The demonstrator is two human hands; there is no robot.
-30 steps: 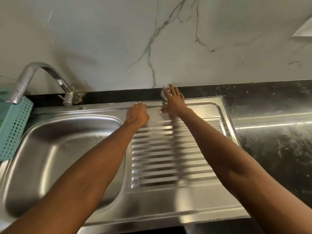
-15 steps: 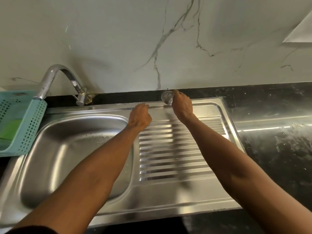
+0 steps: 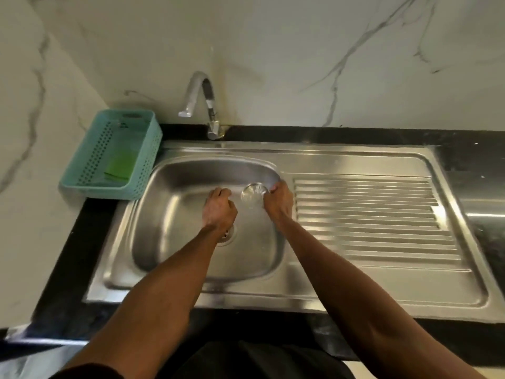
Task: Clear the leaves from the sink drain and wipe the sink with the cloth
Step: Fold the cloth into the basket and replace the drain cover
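Both bare arms reached into the steel sink (image 3: 169, 250), its basin lying left of a ribbed draining board (image 3: 366, 220). The right hand (image 3: 278, 202) gripped a round metal strainer cap (image 3: 253, 193) at the cap's 3 o'clock edge, fingers curled around its rim, holding it above the basin floor near the back wall. The left hand (image 3: 218, 207) sat at the cap's 9 o'clock, just apart from it, fingers curled inward in a loose fist; whether it held anything could not be told. The drain (image 3: 227, 235) lay at the left hand's 6 o'clock, partly hidden by the wrist, and any leaves in it were too blurred to make out. At the sink's 10 o'clock stood a teal basket (image 3: 82, 176) with a green cloth (image 3: 120, 165) inside. The tap (image 3: 200, 105) rose at 12 o'clock.
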